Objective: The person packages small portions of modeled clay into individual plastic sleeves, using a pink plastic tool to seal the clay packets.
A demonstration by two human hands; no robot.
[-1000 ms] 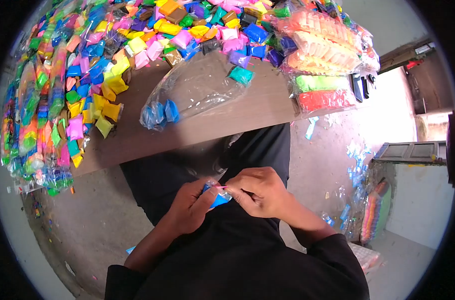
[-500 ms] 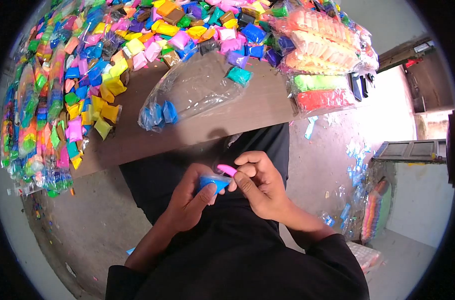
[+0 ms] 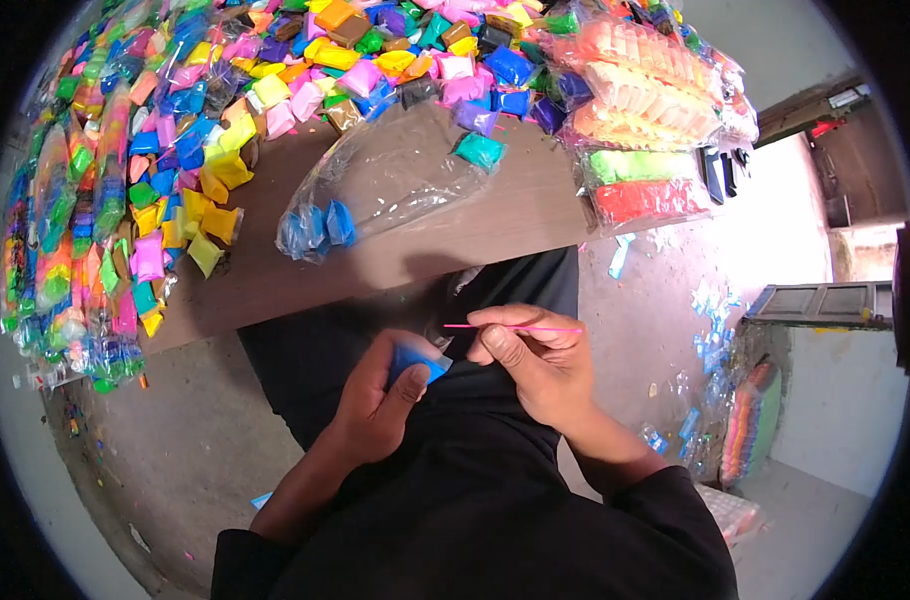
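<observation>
My left hand (image 3: 383,398) is closed around a small blue packet (image 3: 413,364) with a clear plastic edge, in front of my lap. Between the fingertips of my right hand (image 3: 535,362) is a slim pink tool (image 3: 515,327), held level. It looks thin, flat and seen edge-on; part of it is covered by my fingers. A small gap separates the tool's left tip from the packet. On the table above my hands lies a clear plastic bag (image 3: 395,190) with several blue packets (image 3: 320,228) at its lower left corner.
Small coloured packets (image 3: 360,78) are heaped across the back and left of the brown table (image 3: 535,195). Bagged orange packs (image 3: 640,85) and a red pack (image 3: 650,200) stand at its right. Scraps of blue and white wrapping (image 3: 713,330) litter the floor on the right.
My right hand has drawn slightly right, away from the packet. The pink tool has turned from its broad side to a thin level line. The blue packet has tipped within my left hand.
</observation>
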